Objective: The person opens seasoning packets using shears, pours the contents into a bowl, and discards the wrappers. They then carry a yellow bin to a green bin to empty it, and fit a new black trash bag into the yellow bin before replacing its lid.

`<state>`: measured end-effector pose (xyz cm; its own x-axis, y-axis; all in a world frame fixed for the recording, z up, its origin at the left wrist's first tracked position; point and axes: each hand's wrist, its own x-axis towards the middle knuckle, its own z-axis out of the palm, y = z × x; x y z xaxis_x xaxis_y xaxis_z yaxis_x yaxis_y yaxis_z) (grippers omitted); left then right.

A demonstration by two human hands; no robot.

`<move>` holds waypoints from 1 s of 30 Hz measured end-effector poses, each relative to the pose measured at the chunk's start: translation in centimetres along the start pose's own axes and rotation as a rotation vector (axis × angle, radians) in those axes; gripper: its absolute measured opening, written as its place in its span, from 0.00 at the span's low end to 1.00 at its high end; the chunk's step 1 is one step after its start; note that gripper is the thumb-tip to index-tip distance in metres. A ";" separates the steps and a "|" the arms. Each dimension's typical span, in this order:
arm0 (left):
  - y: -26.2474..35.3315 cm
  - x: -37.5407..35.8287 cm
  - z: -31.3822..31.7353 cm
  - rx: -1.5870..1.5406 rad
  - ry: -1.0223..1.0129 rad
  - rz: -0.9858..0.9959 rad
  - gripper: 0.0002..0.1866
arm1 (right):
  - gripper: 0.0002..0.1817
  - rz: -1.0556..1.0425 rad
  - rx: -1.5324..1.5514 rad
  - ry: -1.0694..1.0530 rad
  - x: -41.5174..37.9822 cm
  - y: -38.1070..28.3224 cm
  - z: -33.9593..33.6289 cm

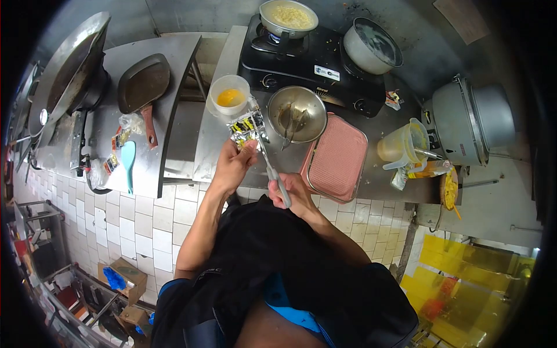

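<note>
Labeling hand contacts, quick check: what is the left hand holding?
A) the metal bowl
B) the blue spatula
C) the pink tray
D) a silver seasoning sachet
D: the left hand pinches a silver foil sachet above the counter edge, while the right hand holds scissors against it; the pink tray, blue spatula and metal bowl lie untouched.

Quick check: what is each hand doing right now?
Left hand: closed, holding a foil sachet.
Right hand: closed on a grey utensil handle, its tip at the sachet.
</note>
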<state>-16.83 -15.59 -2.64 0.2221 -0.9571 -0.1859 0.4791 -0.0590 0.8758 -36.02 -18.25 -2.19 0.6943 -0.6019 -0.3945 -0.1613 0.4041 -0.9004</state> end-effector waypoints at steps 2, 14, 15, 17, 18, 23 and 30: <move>-0.6 0.3 0.1 -0.049 0.005 -0.010 0.06 | 0.23 0.010 -0.003 0.032 0.0 0.3 0.3; -5.9 1.7 -3.1 -0.195 -0.029 -0.343 0.05 | 0.26 0.168 0.088 0.161 3.0 3.7 -1.0; -6.4 1.8 -3.5 -0.194 -0.033 -0.385 0.06 | 0.26 0.187 0.110 0.162 3.3 3.7 -1.2; -7.6 1.8 -4.3 -0.241 -0.026 -0.388 0.06 | 0.25 0.220 0.019 0.177 3.6 3.7 -1.4; -8.1 1.7 -4.7 -0.290 -0.015 -0.388 0.06 | 0.25 0.254 -0.075 0.188 3.6 3.7 -1.4; -8.3 0.1 -7.8 -0.468 -0.055 -0.306 0.05 | 0.23 0.238 -0.578 0.246 3.6 4.2 -2.5; -6.1 -0.7 -9.1 -0.493 -0.067 -0.140 0.10 | 0.12 0.118 -1.188 0.401 5.3 6.2 -3.3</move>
<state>-12.18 -11.94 -11.95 0.0804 -0.9667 -0.2431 0.8474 -0.0621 0.5273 -35.66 -21.23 -10.43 0.4052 -0.8549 -0.3238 -0.8824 -0.2732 -0.3830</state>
